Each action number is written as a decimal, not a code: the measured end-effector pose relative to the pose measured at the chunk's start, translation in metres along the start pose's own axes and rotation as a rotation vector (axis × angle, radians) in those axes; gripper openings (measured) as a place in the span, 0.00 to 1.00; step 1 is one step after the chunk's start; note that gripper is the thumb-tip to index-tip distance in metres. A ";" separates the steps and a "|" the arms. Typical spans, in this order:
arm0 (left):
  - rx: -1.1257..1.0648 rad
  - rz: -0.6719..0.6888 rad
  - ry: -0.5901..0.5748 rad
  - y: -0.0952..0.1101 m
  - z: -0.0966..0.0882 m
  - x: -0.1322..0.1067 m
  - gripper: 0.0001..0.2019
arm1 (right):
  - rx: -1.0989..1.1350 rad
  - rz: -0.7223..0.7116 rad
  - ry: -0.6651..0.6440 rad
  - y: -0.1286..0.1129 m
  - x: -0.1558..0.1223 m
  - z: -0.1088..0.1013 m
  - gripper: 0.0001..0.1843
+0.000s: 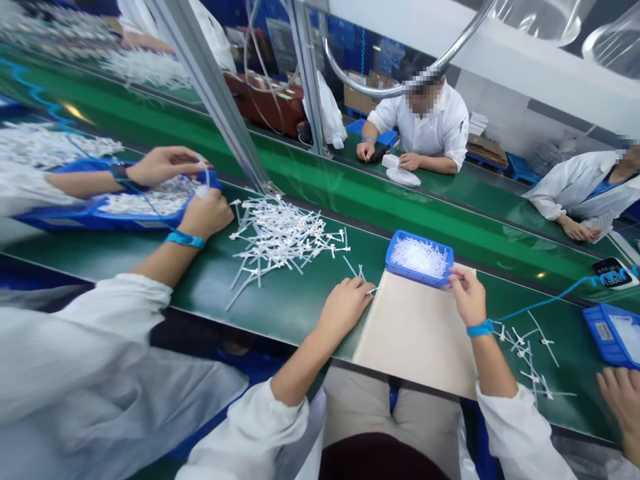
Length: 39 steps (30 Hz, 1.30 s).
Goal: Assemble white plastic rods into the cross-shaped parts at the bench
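Left hand [345,308] half closed, fingertips at a thin white strip [371,291] just left of the tray; whether it grips cannot be told. Right hand [467,297] pinched at the near right corner of the blue tray [419,261], touching it; any held piece is hidden by the fingers. The tray, heaped with white plastic strips [419,257], rests on the far end of a beige board [415,340], apparently placed within reach of both hands; a loose pile of white parts [283,243] lies left of the tray on the green belt [300,313], likely spread for picking. Right of the tray, a blue wrist strap [480,328] leads by a blue cord [545,301] to a meter [613,272], probably for grounding; beyond the tray, across the belt, a co-worker [425,123] sits in a white coat [440,127].
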<state>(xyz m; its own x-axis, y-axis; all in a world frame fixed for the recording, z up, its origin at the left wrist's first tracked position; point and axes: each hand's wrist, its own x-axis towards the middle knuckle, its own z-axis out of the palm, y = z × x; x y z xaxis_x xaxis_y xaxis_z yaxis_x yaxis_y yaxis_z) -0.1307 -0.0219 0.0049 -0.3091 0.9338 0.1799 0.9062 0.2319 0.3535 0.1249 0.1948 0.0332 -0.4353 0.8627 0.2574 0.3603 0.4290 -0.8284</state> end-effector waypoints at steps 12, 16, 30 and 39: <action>-0.989 -0.285 0.343 0.040 -0.021 -0.001 0.14 | 0.684 0.119 -0.734 -0.013 -0.049 0.061 0.29; -1.165 -0.225 0.139 0.081 0.001 0.004 0.14 | 0.884 0.137 -0.599 -0.005 -0.044 0.067 0.32; -0.187 -0.032 0.259 0.030 -0.005 0.112 0.10 | 1.047 0.281 -0.256 0.008 -0.016 0.059 0.29; -0.268 -0.004 0.225 0.021 -0.003 0.130 0.09 | 1.095 0.362 -0.209 0.004 -0.016 0.054 0.29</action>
<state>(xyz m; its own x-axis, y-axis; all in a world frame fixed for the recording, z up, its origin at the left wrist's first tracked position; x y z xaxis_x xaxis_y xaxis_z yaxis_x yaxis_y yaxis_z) -0.1527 0.1040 0.0382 -0.3955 0.8427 0.3654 0.8061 0.1277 0.5779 0.0893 0.1682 -0.0010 -0.6170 0.7825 -0.0837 -0.3669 -0.3801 -0.8491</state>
